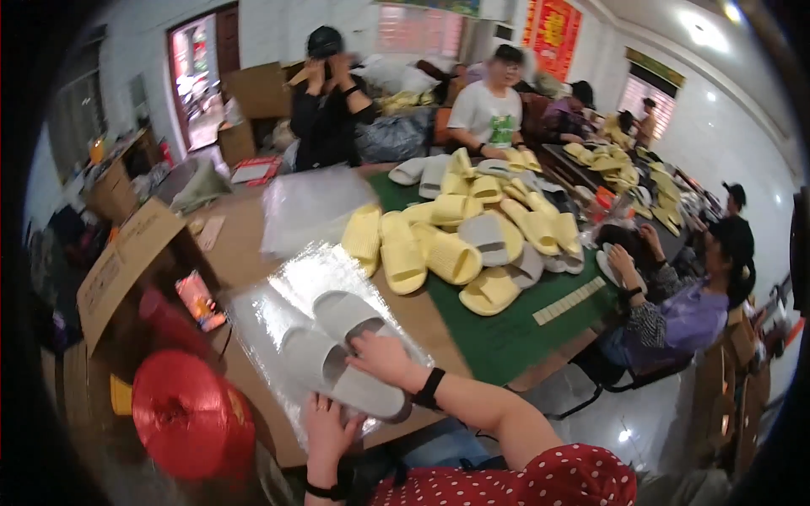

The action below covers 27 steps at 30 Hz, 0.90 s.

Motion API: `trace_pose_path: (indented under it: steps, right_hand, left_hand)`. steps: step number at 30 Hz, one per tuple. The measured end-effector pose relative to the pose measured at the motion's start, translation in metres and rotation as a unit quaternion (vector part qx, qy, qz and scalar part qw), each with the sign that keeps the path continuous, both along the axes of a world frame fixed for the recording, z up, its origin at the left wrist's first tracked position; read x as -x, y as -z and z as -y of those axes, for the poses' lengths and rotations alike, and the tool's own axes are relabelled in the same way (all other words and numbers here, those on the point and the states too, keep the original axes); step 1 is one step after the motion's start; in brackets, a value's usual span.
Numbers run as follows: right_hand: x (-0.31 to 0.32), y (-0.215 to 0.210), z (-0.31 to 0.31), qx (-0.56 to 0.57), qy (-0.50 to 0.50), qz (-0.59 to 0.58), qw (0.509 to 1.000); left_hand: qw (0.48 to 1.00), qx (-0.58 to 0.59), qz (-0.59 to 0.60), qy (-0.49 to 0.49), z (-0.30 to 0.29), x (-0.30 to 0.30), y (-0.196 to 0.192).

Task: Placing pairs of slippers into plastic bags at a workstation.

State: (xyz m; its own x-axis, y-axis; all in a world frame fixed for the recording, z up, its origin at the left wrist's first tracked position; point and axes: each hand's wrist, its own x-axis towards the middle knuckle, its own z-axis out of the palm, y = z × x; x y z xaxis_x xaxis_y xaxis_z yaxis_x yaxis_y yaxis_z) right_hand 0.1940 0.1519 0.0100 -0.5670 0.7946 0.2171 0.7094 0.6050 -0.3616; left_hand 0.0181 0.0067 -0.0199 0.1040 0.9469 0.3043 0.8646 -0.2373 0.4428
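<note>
Holding: our left hand [327, 428] grasps the near end of the grey slipper pair [337, 354], steadying it.
Right hand [381, 357]: lies flat on top, pressing, fingers loose.
Place: slippers sit on a clear plastic bag [278, 295] at the table's near edge [295, 451].
Beyond: yellow slippers [447, 244] heaped mid-table.

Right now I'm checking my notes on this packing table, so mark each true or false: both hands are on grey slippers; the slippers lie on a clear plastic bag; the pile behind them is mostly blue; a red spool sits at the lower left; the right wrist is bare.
1. Both hands are on the grey slippers. True: the left hand and the right hand touch them.
2. They lie on the clear plastic bag. True.
3. The slipper pile is mostly blue. False: mostly yellow, some grey.
4. A red spool sits lower left. True.
5. Right wrist bare. False: it wears a black band.
</note>
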Motion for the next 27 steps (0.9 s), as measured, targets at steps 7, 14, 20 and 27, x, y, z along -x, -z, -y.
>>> trace_pose_path:
  steps: [7,14,20,27]
  right_hand:
    - [0.007,-0.004,-0.01,-0.014,-0.003,-0.005,1.0]
    - [-0.026,0.004,-0.04,-0.034,0.115,-0.096,0.988]
    - [-0.066,-0.032,0.001,0.009,0.194,-0.25,0.949]
    - [-0.102,-0.038,0.044,0.356,0.184,-0.71,0.579]
  left_hand:
    - [0.999,0.038,0.004,-0.038,-0.002,-0.001,-0.004]
    - [0.999,0.023,-0.017,-0.021,-0.005,0.0,0.002]
    - [0.995,0.095,-0.028,-0.006,-0.004,0.007,-0.017]
    - [0.988,0.129,0.081,0.019,-0.021,0.017,-0.033]
